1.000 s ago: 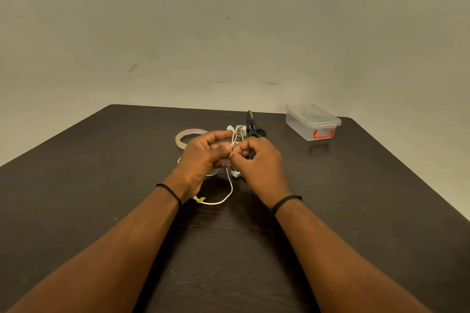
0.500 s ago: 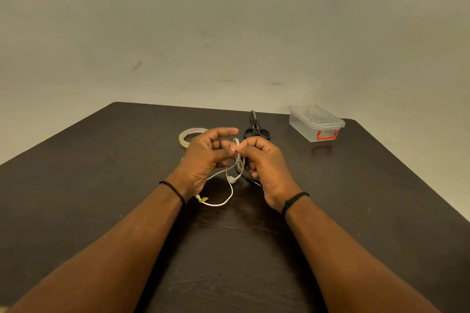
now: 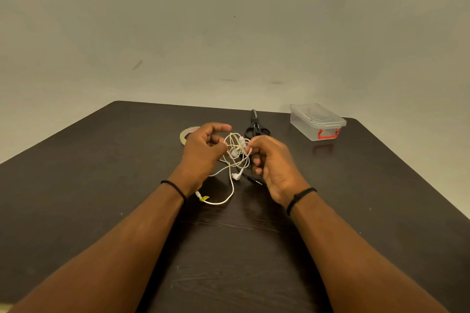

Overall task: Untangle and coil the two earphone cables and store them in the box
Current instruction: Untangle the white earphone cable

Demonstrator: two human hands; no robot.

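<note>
Both hands up over the table, with the white cable bunched in a knot between them. Right hand pinching the right side of the knot with thumb and first finger, other fingers curled in. Left hand curled at the left side of the knot, fingertips right by the loops; cannot tell if they really hold a strand. Knot hanging in the gap between the two hands, just off the table. One white strand dropping down from the knot, bending in a curve on the table and ending at a plug with a yellow tag near the left wrist. One white earbud hanging low under the knot. Black plug lying on the table just under the right hand; rest of the black cable too hidden to follow. Box far back on the right, lid on, red latch in front, well apart from the hands. Scissors just behind the knot. Tape behind the left hand.
</note>
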